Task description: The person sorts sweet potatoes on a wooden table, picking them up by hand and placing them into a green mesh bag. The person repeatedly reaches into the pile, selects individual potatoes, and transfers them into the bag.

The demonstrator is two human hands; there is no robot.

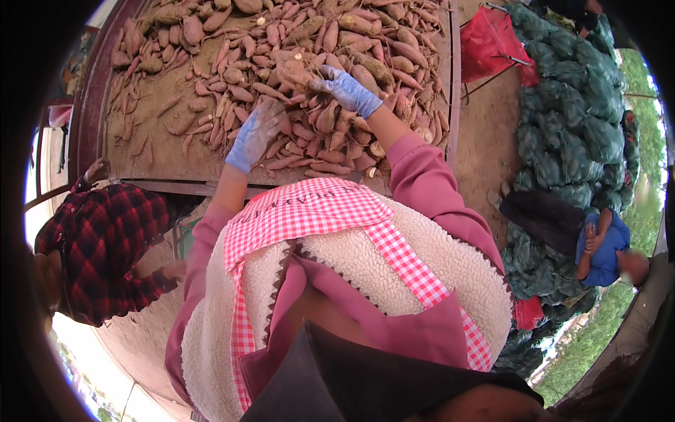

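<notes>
A large heap of sweet potatoes (327, 140) covers much of the soil-dusted bed before me. My right hand (348, 90), in a blue-and-white glove, has its fingers closed at the right end of a big, rough sweet potato (293, 75) with stringy roots. That one appears to sit above the others. Lower and to the left, my left hand (258, 132), gloved alike, rests over the near side of the heap with its back turned up. Its fingertips are partly hidden, so whether it grips anything is unclear. Broken pale ends show on some of the roots.
A raised wall (89, 105) bounds the bed at left. At lower left is a person in a plaid shirt (105, 253). Stacked green mesh sacks (569, 126) stand at right, with another person in a blue shirt (606, 248) there. A red bag (490, 45) hangs on a frame.
</notes>
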